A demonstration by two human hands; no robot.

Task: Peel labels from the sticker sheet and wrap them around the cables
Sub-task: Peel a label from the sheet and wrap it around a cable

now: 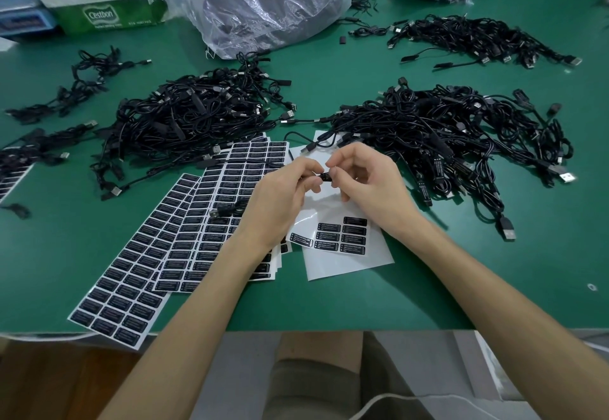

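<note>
Pinching: left hand [283,195] and right hand [365,182] are gripping one black cable [324,176] between fingertips.
Lying: nearly emptied sticker sheet [342,255] is sitting at 6 o'clock below them, on the table [461,271].

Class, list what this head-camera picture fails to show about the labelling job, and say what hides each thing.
- Small black part pinched between left hand and right hand: fingers cover most of it, so the label's wrap is unclear.
- Nearly used sticker sheet: label print too small to read fully.
- Full sticker sheets: partly under the left forearm.
- Clear bag: cut by the top edge.
</note>
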